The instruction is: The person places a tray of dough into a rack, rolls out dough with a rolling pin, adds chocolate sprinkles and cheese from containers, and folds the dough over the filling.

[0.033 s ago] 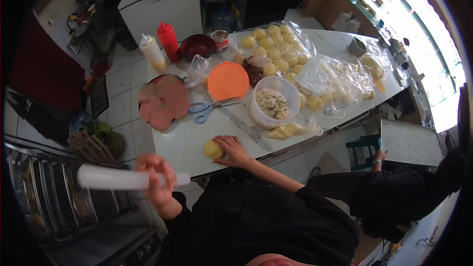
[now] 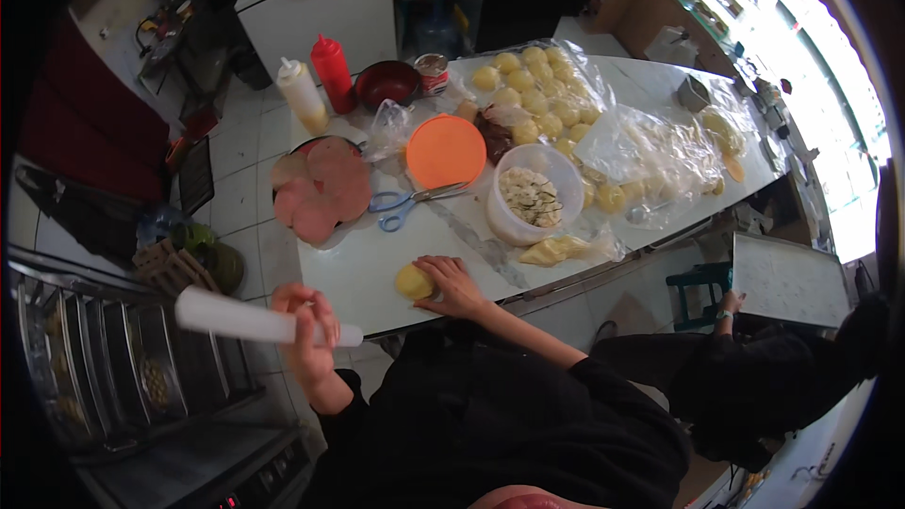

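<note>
My left hand (image 2: 306, 335) is closed around a white plastic rolling pin (image 2: 212, 316), held near the table's front left edge. My right hand (image 2: 451, 287) grips a pale yellow dough ball (image 2: 412, 284) on the marble-look table (image 2: 358, 287), its fingers curved over the right side of the ball. Behind them lie a round dish of pink meat slices (image 2: 320, 193) and blue-handled scissors (image 2: 393, 221). An orange lid (image 2: 445, 151) sits beside a clear tub of chopped white filling (image 2: 531, 196). A plastic bag of yellow paste (image 2: 551, 251) lies at the front edge.
Squeeze bottles (image 2: 332, 75), a red bowl (image 2: 386, 87), a tin (image 2: 432, 73) and bagged dough balls (image 2: 537, 90) stand farther back. At lower right a co-worker in black (image 2: 773, 396) holds a metal tray (image 2: 787, 278). A steel tray rack (image 2: 104, 358) stands left.
The view has shifted slightly, so the table appears a little right and higher. My left hand and the rolling pin have moved slightly, the pin tilting a little.
</note>
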### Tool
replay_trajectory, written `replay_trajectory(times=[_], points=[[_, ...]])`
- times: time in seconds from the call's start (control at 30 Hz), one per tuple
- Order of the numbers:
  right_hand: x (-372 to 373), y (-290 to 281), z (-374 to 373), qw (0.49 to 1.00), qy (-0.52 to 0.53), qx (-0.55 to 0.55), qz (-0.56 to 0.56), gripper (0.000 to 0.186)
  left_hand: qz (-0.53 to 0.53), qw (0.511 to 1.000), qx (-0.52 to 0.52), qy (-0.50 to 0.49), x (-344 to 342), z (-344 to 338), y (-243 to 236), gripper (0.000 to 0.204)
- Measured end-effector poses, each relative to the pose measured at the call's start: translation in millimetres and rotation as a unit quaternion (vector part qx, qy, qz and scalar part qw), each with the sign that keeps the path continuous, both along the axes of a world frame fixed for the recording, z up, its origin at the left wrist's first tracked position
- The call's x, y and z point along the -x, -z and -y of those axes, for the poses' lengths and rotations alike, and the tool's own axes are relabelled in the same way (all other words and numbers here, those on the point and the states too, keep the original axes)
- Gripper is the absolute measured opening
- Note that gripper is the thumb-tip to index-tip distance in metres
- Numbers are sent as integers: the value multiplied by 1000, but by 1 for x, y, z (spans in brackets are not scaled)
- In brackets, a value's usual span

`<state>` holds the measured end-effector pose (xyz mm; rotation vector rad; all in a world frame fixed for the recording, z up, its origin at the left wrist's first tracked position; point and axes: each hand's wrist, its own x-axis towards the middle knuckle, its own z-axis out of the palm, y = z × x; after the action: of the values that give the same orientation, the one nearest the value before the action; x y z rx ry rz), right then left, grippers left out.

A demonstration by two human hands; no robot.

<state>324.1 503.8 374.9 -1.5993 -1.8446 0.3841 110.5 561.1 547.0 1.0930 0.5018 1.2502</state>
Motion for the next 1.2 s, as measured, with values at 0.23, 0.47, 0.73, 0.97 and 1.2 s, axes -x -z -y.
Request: replay_trajectory(times=[0.23,0.47,0.73,0.97,1.2], points=[[14,-1,-1,999,12,22,29,73,-48,936,300,-179,61,13,88,23],[8,1,-3,999,1,35,42,72,-53,936,265,-226,53,12,82,23],[-3,-5,-2,999,-4,47,-5,72,-56,943,288,-159,30,18,79,18],[-14,-7,-1,999,14,36,-27,68,2,940,333,-76,11,10,78,16],[-21,-6,3,997,19,33,-66,65,-16,939,337,-61,-7,13,66,15]])
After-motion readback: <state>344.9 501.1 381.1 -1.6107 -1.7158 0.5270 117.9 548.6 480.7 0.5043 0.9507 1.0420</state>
